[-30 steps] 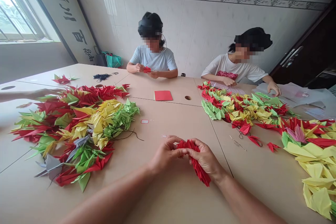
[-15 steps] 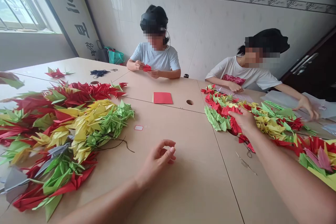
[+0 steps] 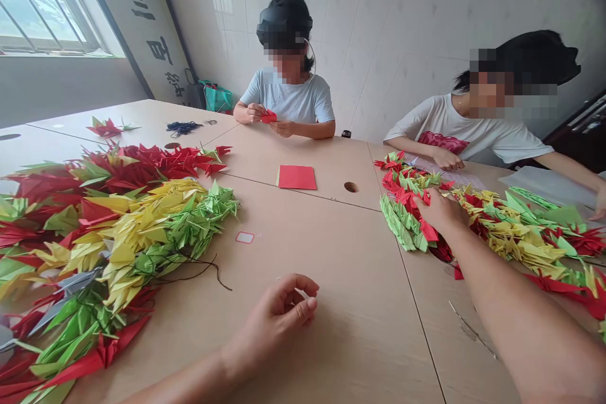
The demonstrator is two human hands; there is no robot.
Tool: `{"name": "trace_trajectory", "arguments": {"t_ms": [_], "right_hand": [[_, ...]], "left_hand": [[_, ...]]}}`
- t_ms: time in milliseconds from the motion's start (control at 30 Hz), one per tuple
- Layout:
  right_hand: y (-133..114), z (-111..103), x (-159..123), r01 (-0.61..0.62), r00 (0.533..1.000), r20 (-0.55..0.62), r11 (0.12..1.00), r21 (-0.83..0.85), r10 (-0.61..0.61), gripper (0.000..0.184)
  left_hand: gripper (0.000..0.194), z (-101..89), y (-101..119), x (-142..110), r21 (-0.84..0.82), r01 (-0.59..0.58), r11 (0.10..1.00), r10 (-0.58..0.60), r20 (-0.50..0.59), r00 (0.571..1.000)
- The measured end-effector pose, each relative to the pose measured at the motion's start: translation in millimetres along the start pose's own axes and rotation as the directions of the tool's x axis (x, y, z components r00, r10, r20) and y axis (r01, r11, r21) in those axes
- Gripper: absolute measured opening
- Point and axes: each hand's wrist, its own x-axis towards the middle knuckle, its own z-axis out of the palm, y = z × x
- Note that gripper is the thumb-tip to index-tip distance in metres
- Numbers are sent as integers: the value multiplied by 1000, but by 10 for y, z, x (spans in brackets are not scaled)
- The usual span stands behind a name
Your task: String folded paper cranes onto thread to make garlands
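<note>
My right hand [image 3: 442, 208] reaches out over the right-hand pile of paper cranes [image 3: 502, 227]. Its fingers are curled on a bunch of red paper cranes [image 3: 428, 230] at the pile's near left edge. My left hand [image 3: 279, 315] rests on the table [image 3: 331, 252] in front of me. Its thumb and forefinger are curled into a pinch, and I cannot make out what is between them. A dark thread [image 3: 208, 271] trails from the left pile towards that hand.
A big heap of red, yellow and green cranes [image 3: 108, 227] covers the left side. A red paper square [image 3: 297, 177] and a cable hole [image 3: 351, 187] lie mid-table. Two people sit opposite, folding paper. A needle-like wire [image 3: 466, 325] lies near my right forearm.
A second ago both hands held the red crane bunch in front of me. My right hand has carried it out to the right pile, and my left hand stayed behind, pinched.
</note>
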Motion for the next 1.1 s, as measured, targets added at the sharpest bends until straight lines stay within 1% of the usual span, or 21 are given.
{"name": "trace_trajectory", "arguments": {"t_ms": [33,133,300,367,433,500,533,600,667,733,800,867,933,1000,1033,1100], "right_hand": [[3,-21,-14,15,1000,-5,1000,-21,-15,53],[8,-125,-46,-11,1000,-24,999,-47,10,55],[5,-300,-78,-54,991,-125,998,-40,49,61],[-9,-316,-136,-45,993,-114,998,-45,40,66],[-26,-277,-235,21,998,-60,996,-86,-26,70],[-37,-183,-352,116,993,12,982,-151,-116,71],[-37,-122,-404,142,990,43,975,-172,-136,71],[-29,5,-477,137,983,143,973,-188,-111,71],[-16,97,-501,122,962,263,975,-188,-69,73],[-13,113,-492,112,953,300,977,-179,-55,73],[-36,42,-488,121,966,248,979,-162,-79,71],[-97,-94,-530,154,982,133,977,-149,-135,70],[-208,-245,-662,204,979,28,971,-122,-202,72],[-371,-356,-913,289,955,-48,954,-77,-293,70],[-468,-384,-1082,332,940,-63,942,-45,-334,71],[-680,-374,-1478,438,899,-35,899,30,-437,72]], "left_hand": [[35,0,-1,6,1,-3,1000,3,5,1000],[34,-3,-10,23,-7,-15,1000,15,7,1000],[31,-1,-25,31,-49,-13,999,13,9,1000],[30,5,-32,30,-51,-17,999,17,5,1000],[30,11,-40,29,-49,-24,999,24,3,1000],[30,14,-45,29,-47,-28,998,28,7,1000],[30,15,-46,29,-47,-28,999,29,10,1000],[30,13,-42,28,-46,-29,999,30,14,999],[31,9,-35,25,-50,-33,998,34,17,999],[31,6,-30,19,-58,-35,998,37,25,999],[32,5,-34,12,-66,-45,997,47,32,998],[32,7,-47,8,-69,-74,995,77,29,997],[33,13,-66,10,-69,-98,993,100,22,995],[35,21,-85,17,-77,-112,991,113,17,993],[35,26,-94,20,-71,-119,990,120,10,993],[36,36,-111,24,-65,-145,987,145,1,989]]}}
